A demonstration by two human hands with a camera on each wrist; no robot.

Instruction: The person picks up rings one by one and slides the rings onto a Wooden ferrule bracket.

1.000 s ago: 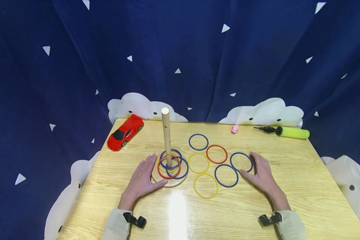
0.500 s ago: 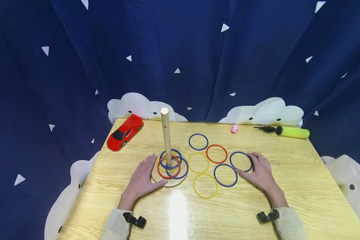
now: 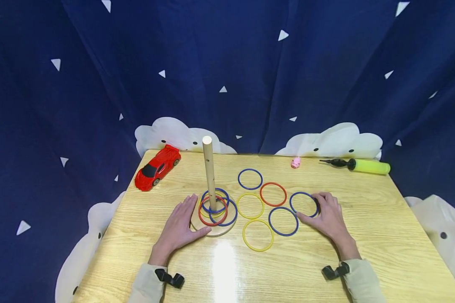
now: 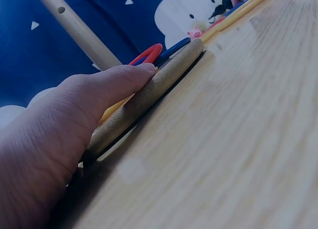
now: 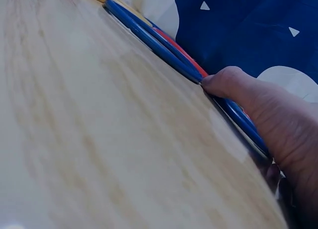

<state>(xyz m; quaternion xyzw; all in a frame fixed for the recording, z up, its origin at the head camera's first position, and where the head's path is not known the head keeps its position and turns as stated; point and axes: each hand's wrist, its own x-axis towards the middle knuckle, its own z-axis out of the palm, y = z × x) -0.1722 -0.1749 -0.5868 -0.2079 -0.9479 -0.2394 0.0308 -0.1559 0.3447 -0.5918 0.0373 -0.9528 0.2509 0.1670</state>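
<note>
A wooden peg (image 3: 209,174) rises from a round base (image 3: 195,221), with red, blue and yellow rings lying around its foot. My left hand (image 3: 177,225) rests at the left side of this base, fingers extended. Its thumb (image 4: 119,85) lies over the base's rim in the left wrist view. Over on the right, my right hand (image 3: 329,216) holds a blue ring (image 3: 293,207) lying at the table surface, fingers curled at its right side and thumb at its near edge. A second blue ring (image 3: 283,235) lies right at that thumb's tip.
Several loose rings lie mid-table: a far blue ring (image 3: 250,189), a red ring (image 3: 273,205), a yellow ring (image 3: 250,218) and a nearer yellow ring (image 3: 258,251). Along the back are a red toy car (image 3: 158,167), a pink pig figure (image 3: 295,163) and a yellow-green hand pump (image 3: 370,166).
My right hand's fingers have curled in to the blue ring, and its thumb has moved left. The neighbouring blue ring and nearest yellow ring have slid slightly left. My left hand stays put.
</note>
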